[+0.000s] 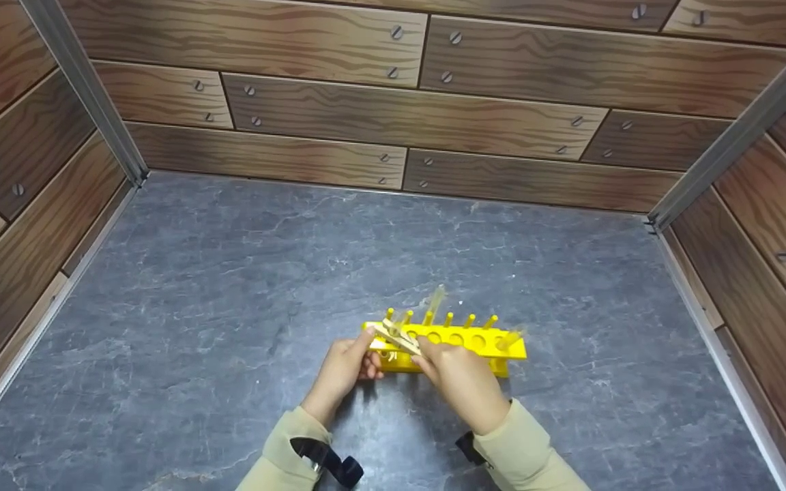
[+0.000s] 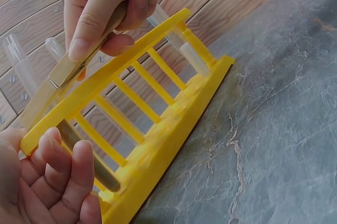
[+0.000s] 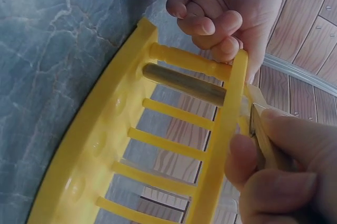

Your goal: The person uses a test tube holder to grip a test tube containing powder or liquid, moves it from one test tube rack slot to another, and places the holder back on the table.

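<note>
A yellow test tube rack (image 1: 516,352) stands on the grey surface, with upright pegs along its back. My right hand (image 1: 468,383) grips a wooden test tube clamp (image 2: 66,71), which lies slantwise over the rack's left end. At that same end, my left hand (image 1: 338,372) pinches the edge of the rack's top plate, its other fingers loosely curled. Under the plate there, a test tube with brownish contents (image 3: 184,84) reaches down to the base. Its mouth is near the clamp's jaws; whether they grip it cannot be told.
A clear test tube holding something white (image 2: 195,58) stands at the rack's right end. Another clear tube (image 1: 437,300) sticks up at the back, tilted. Wood-patterned panels (image 1: 338,109) wall the grey marbled surface (image 1: 263,273) at the back and both sides.
</note>
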A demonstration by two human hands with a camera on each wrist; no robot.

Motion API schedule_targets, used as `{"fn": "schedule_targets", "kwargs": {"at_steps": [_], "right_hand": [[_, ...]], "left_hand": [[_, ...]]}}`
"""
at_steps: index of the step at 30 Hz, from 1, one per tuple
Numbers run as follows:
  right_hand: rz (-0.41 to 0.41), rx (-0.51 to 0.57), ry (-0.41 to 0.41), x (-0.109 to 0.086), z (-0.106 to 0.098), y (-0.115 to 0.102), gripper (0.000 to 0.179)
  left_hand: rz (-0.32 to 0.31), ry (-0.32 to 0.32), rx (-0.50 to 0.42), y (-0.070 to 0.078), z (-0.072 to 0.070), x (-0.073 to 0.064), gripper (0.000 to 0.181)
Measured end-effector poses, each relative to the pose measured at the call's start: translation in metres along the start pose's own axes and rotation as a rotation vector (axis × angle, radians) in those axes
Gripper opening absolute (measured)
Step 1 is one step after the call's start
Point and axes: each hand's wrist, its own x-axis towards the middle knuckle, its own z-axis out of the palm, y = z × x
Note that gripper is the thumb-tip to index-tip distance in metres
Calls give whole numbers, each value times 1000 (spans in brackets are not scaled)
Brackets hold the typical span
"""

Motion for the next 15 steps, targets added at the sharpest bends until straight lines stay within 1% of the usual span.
{"fn": "schedule_targets", "kwargs": {"at_steps": [5, 11, 15], "right_hand": [[11, -12, 5, -1, 2, 0, 33], [21, 8, 1, -1, 2, -1, 33], [26, 14, 3, -1, 3, -1, 34]], "left_hand": [[-5, 3, 10, 1, 1, -1, 50], [-16, 7, 10, 1, 1, -1, 51], [-7, 6, 10, 1, 1, -1, 52]]}}
